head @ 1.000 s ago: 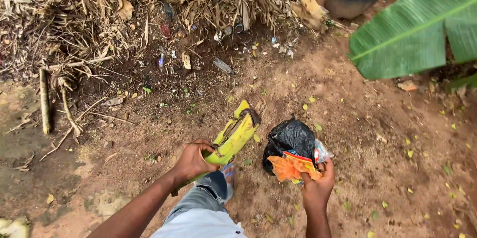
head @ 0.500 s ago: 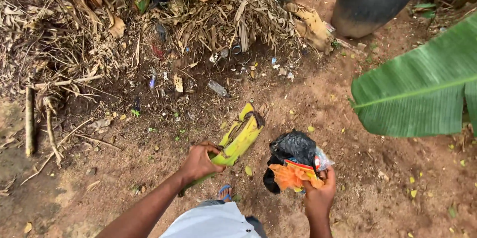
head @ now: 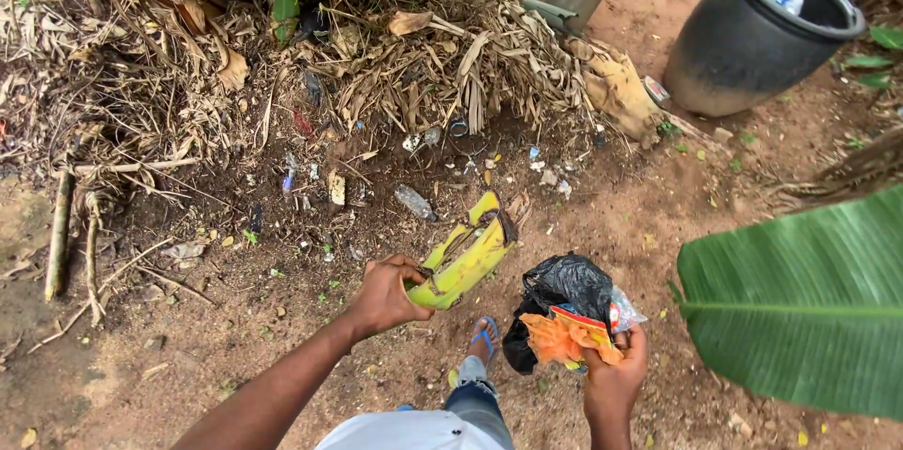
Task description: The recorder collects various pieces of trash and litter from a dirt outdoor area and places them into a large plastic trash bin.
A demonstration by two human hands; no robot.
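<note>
Yellow-green and curled like a trough, the banana stalk piece (head: 466, 257) is sitting in the left hand (head: 384, 297), whose fingers are wrapping tight around its near end. From that grip the piece is running up and to the right, away from the body, its long axis slanting toward the heap of dry leaves (head: 442, 60); its far, browned tip is pointing at the litter-strewn dark soil just before that heap. Nothing but the hand is supporting it, and the whole length is hanging clear of the ground.

Lower and to the right of that grip, the right hand (head: 616, 377) is closing around a bundle of rubbish: a black plastic bag (head: 562, 288) bulging above the knuckles, with orange wrappers (head: 562, 335) crumpled against the fingers. The bundle is sitting just beside the stalk piece's near half, apart from it, with a sandalled foot (head: 483, 337) showing on the dirt between the two hands.

Farther out from the right hand's grip, up and to the right, a black bin (head: 752, 41) is standing open on the red earth, well apart from both hands. A broad green banana leaf (head: 800, 309) is hanging close to the right of the bundle. The left hand is the one nearer the leaf heap; the right is nearer the bin.
</note>
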